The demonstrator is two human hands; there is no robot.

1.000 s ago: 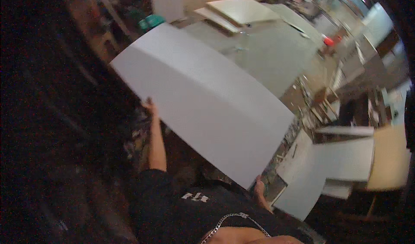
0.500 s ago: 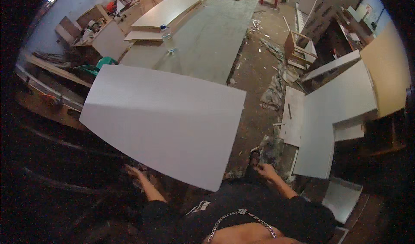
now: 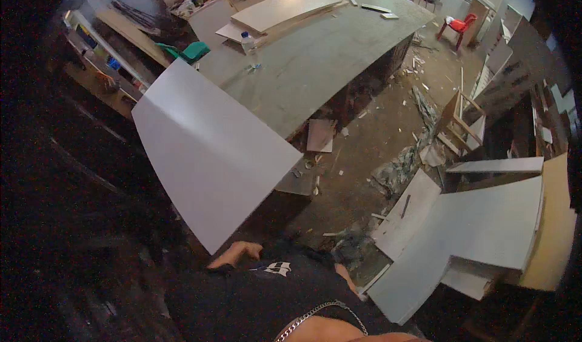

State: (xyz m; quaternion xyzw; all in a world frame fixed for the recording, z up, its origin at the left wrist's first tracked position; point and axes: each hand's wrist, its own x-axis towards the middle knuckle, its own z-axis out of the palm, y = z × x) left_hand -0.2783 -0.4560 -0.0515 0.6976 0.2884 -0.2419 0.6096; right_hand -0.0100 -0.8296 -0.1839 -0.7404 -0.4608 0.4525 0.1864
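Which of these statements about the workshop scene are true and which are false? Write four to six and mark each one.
1. The person's left hand is at the near corner of a large white panel. True.
2. A red plastic chair stands on the floor beyond the long grey workbench. True.
3. The workbench top is completely bare. False: a clear plastic bottle and pale boards are on it.
4. The floor is swept clean. False: scraps and offcuts litter it.
5. The right hand holds a hammer. False: only a part of it shows, low by the dark shirt, and no tool is visible.
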